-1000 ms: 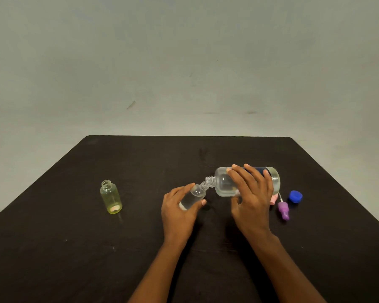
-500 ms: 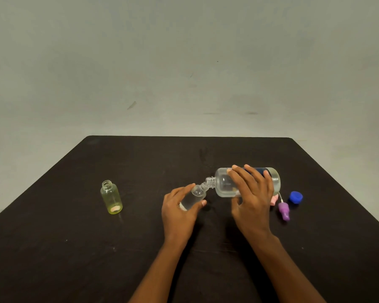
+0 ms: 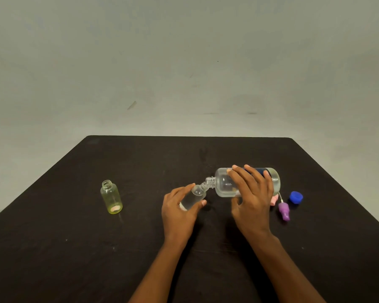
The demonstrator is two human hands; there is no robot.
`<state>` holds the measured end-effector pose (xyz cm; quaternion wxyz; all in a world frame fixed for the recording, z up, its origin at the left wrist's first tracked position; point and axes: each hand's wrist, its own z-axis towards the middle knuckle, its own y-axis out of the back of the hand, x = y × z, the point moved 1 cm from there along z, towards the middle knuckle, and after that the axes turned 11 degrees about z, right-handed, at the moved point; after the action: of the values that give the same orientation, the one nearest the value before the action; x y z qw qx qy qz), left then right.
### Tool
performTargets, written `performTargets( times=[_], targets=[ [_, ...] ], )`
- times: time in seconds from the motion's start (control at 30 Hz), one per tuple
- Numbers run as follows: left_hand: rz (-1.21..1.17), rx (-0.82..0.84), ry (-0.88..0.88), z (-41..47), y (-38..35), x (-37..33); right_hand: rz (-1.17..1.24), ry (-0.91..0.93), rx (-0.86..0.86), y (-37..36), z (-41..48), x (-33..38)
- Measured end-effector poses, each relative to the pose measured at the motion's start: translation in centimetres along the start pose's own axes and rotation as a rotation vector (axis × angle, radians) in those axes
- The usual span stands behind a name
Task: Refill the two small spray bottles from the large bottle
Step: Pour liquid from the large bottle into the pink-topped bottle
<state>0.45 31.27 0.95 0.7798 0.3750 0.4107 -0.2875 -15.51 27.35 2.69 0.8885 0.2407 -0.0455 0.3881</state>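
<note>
Large bottle (image 3: 224, 185), dark blue label (image 3: 260, 170), text illegible

Lg clear bottle (image 3: 223, 186) center-right of frame, tipped nearly horiz, uncapped, neck pointing down-left, meeting mouth of sm clear bottle (image 3: 194, 196), which is tilted, maybe part-filled. Sm yellow-green bottle (image 3: 111, 199) left-center, upright, uncapped, well apart from both.

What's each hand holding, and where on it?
Left hand grips the small clear bottle round its body; right hand grips the large bottle round its middle.
</note>
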Motion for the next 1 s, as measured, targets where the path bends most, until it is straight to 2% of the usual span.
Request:
performTargets(
  times=[1.0],
  targets=[
    [0.013,-0.002,0.005,-0.01,-0.1,0.2,0.01,-0.001,0.005,0.06,-0.09,0.08]
  ],
)
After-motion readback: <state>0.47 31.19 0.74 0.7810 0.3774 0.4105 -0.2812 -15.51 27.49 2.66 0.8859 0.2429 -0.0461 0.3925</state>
